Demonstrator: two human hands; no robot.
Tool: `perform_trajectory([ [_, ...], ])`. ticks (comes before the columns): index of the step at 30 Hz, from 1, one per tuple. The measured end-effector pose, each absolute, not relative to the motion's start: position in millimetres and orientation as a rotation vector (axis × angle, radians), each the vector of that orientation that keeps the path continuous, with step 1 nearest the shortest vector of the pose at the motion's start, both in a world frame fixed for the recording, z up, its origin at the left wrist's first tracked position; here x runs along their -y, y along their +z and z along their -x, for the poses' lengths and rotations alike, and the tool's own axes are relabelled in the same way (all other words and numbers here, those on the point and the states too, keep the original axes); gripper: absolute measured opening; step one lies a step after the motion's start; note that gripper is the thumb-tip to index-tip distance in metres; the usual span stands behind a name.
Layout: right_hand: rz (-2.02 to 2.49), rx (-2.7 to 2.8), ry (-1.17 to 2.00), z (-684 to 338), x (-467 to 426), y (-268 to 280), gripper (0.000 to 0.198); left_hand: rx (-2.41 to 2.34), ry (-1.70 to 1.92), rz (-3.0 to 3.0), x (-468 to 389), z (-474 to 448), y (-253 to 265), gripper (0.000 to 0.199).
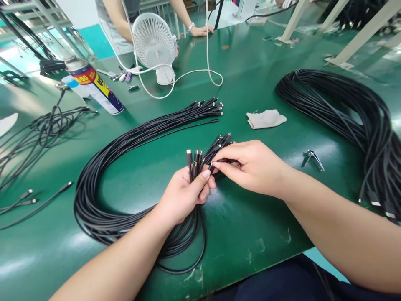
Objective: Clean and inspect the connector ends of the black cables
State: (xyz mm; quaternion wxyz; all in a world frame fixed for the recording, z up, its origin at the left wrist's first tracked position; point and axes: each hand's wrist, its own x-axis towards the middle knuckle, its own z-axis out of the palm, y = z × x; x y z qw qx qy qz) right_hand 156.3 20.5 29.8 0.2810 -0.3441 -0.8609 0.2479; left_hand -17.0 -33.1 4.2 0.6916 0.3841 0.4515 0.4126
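My left hand (188, 190) is closed round the plug ends of several black USB cables (196, 161), whose metal tips point up and away from me. Thumb and fingertips of my right hand (255, 167) pinch one cable plug (211, 167) right beside my left thumb. Behind my hands, more plug ends (221, 143) lie in a loose bunch. From my left hand the cables run down and curve round the left in a long black bundle (94, 179); its far plug ends (209, 108) rest on the green table (244, 225).
A spray can (97, 90) and a white fan (155, 42) with a looping white cord stand at the back. A pale cloth piece (266, 119), a nail clipper (312, 159) and another cable coil (338, 108) lie right. Loose cables (46, 129) lie left. A person's hand (202, 31) rests on the far edge.
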Motion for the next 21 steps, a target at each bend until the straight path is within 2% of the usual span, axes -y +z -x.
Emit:
perform_trajectory([
  [5, 0.967, 2.218, 0.708, -157, -22, 30, 0.012, -1.0, 0.934, -0.821, 33, 16, 5, 0.027],
  [14, 0.992, 2.043, 1.237, -148, -24, 25, 0.016, -0.987, 0.891, -0.856, 32, 17, 6, 0.034],
  [21, 1.232, 2.063, 0.827, -150, -29, 26, 0.025, -1.001, 0.947, -0.78, 32, 15, 7, 0.033],
])
